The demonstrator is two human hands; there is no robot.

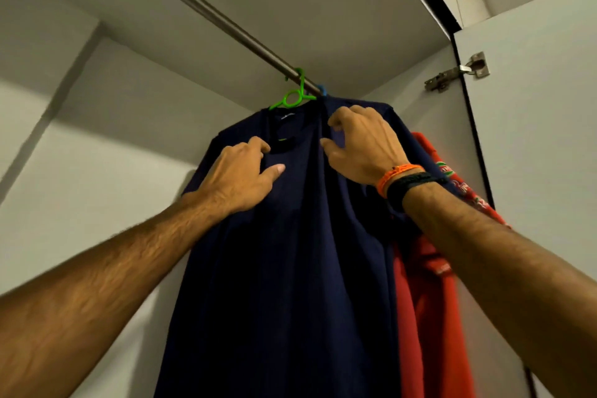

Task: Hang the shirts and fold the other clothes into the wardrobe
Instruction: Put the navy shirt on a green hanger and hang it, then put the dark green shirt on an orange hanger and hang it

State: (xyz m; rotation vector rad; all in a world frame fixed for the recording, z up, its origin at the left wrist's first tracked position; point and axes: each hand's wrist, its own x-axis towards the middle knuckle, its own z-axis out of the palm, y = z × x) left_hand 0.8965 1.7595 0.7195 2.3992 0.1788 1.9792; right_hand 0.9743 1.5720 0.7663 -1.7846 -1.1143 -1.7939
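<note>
Shirt: a dark navy cotton shirt (284,252) is hung vertically from a bright green plastic hanger (292,97), collar up, between both hands.
Left hand (239,176): fabric gripped below the collar.
Right hand (361,145): fingers curled; grip cannot be told.
Surroundings: steel rail (206,13) above; red shirt (429,284) beside the right wrist; white wardrobe wall (97,139).

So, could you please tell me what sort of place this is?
Most likely the inside of a wardrobe: a metal hanging rail, a navy shirt on a green hanger, and a hinged door.

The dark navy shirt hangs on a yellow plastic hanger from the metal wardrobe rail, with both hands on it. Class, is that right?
Not quite: the head view shows the plastic hanger is green, not yellow. The dark navy shirt does hang from the metal wardrobe rail, with the left hand and right hand on it.
</note>
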